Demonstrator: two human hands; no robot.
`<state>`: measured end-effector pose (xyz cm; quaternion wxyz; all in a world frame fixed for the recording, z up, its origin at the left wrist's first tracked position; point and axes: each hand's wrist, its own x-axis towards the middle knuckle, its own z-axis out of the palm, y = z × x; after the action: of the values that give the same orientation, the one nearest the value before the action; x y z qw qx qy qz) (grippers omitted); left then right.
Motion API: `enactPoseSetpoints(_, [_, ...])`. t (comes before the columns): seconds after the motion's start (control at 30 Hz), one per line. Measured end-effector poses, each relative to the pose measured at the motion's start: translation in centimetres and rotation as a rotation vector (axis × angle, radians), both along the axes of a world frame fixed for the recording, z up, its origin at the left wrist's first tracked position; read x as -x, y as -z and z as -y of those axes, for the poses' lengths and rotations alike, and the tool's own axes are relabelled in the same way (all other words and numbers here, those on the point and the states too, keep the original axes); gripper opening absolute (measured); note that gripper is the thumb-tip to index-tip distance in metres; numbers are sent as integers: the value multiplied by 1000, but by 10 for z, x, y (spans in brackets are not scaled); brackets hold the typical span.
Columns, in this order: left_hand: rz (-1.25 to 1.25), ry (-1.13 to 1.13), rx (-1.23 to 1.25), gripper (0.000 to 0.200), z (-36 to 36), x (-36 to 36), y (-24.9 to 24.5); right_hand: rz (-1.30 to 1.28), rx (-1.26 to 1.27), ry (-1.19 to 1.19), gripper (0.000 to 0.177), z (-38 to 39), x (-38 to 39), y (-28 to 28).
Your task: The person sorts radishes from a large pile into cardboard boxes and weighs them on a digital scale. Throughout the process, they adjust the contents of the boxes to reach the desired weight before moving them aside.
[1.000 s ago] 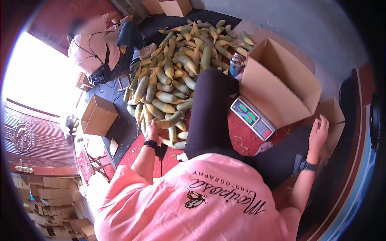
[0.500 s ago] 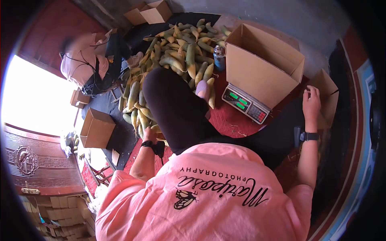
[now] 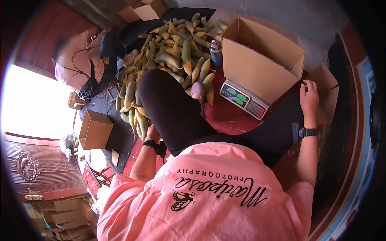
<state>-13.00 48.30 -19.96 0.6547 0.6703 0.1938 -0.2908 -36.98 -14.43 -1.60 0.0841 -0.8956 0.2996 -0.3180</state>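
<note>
My left hand is low beside my bent left knee, close to the near edge of a large pile of long green radishes. The knee and wrist hide its fingers, so whether it holds one does not show. My right hand hangs in the air with loosely bent fingers and nothing visible in them, near an open cardboard box on the right. A digital scale with lit green displays lies between my legs. On it stands a tall open cardboard box.
A blue bottle stands between pile and box. Another person sits at the upper left beside the pile. Cardboard boxes stand on the left and at the back. A carved red door is at the left.
The view has shifted slightly, moving most things a little left and up. My left hand is now more covered by my knee. My right hand stays beside the right box.
</note>
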Motion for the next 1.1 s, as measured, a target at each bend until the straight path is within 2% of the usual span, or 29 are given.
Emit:
enactPoseSetpoints(0.1, [7,85,41,33,4,-7,8,-33,-24,31,19,-3,-3,-3])
enactPoseSetpoints(0.2, [-92,0,-10,37,3,-10,20,-33,3,16,19,-2,-1,-1])
enactPoseSetpoints(0.27, [-213,58,36,38,6,-12,27,-58,8,23,19,2,0,-2])
enactPoseSetpoints(0.4, [-261,168,-65,35,13,-10,30,-40,-13,43,19,1,1,-2])
enactPoseSetpoints(0.57, [-203,205,-105,29,23,-7,25,-10,-15,45,18,2,5,-2])
enactPoseSetpoints(0.63, [44,508,-279,26,7,-16,51,-18,-18,53,18,0,3,-5])
enactPoseSetpoints(0.73, [138,381,-215,23,20,-4,26,-38,-18,52,19,0,2,-3])
enactPoseSetpoints(0.8, [98,341,-124,21,12,-3,26,-49,-17,50,20,-2,1,-6])
enactPoseSetpoints(0.87, [430,667,-274,20,3,-3,27,-51,-32,60,20,-4,0,-9])
enactPoseSetpoints(0.9, [432,672,-276,20,2,-7,29,-49,-35,64,20,-3,0,-9])
enactPoseSetpoints(0.97, [218,380,-153,19,-2,-10,34,-22,-32,40,20,-1,3,-7])
enactPoseSetpoints(1.0, [216,388,-154,19,8,-9,20,-24,-35,48,20,-2,5,-7])
enactPoseSetpoints(1.07, [-49,167,-158,19,23,-8,-1,-26,-36,60,20,-3,10,-9])
enactPoseSetpoints(1.1, [-50,171,-159,19,23,-9,-2,-27,-37,63,20,-3,12,-7])
